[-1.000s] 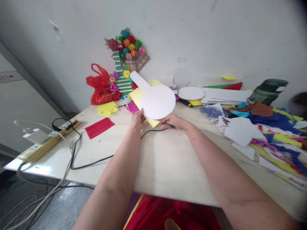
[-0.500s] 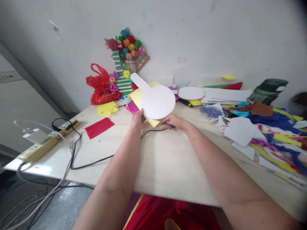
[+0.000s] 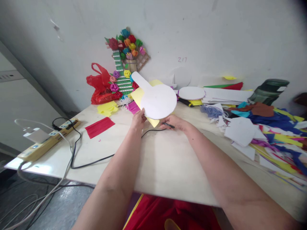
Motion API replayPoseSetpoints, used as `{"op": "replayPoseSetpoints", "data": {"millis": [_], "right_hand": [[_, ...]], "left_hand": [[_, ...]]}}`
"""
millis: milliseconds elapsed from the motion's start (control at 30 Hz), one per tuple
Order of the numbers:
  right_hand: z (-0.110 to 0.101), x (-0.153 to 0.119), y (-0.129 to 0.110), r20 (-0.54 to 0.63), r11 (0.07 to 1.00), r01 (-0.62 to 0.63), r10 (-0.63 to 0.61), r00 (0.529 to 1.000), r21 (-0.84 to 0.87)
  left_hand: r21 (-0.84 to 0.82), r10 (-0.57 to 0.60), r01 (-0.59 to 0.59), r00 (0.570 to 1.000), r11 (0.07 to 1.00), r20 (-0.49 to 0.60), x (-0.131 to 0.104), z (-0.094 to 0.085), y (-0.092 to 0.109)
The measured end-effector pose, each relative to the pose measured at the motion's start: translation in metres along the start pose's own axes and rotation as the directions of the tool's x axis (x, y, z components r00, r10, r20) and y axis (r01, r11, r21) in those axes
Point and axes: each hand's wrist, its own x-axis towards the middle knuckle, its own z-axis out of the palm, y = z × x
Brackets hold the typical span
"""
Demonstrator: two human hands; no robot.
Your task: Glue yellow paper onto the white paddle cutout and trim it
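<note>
A white paddle-shaped cutout, a round disc with a straight handle pointing up and left, is held tilted above the table. Behind it, corners of a yellow sheet stick out. My left hand is closed on the lower left rim of the cutout, thumb in front. At the lower right edge, my right hand is closed around a slim black tool; its exact kind is unclear. A black cord runs from the left toward this hand. The right fingertips are partly hidden beneath the disc.
At left lies a power strip with plugs and cords. Red paper and a red bag sit nearby. Paper flowers stand against the wall. At right are colored scraps, blue yarn and another white disc.
The cutout has shifted very slightly right and up in view. Both hands keep almost the same place and grip.
</note>
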Motion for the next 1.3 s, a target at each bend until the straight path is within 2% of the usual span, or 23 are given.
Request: {"op": "replayPoseSetpoints", "data": {"millis": [200,433,733,967,1300], "right_hand": [[0.0,-0.001,-0.004,0.012,0.999,-0.005,0.004,1.0,0.038],[-0.003,0.0,-0.002,0.013,1.0,-0.022,0.022,1.0,0.007],[0.005,0.0,-0.001,-0.047,0.996,-0.053,0.057,0.997,0.077],[0.004,-0.003,-0.005,-0.026,0.998,-0.012,0.013,1.0,0.054],[0.009,-0.004,-0.008,-0.082,0.999,-0.047,0.049,0.995,0.021]], "left_hand": [[0.022,-0.017,0.017,1.0,1.0,-0.006,-0.001,0.0,0.001],[0.024,-0.014,0.014,1.0,1.0,0.005,0.0,-0.001,0.0],[-0.015,0.024,-0.024,1.0,1.0,-0.007,0.0,0.001,0.004],[-0.025,0.039,-0.039,0.999,0.999,0.012,0.001,-0.001,0.002],[-0.003,0.035,-0.035,0.999,0.999,0.012,-0.003,0.002,0.003]]}}
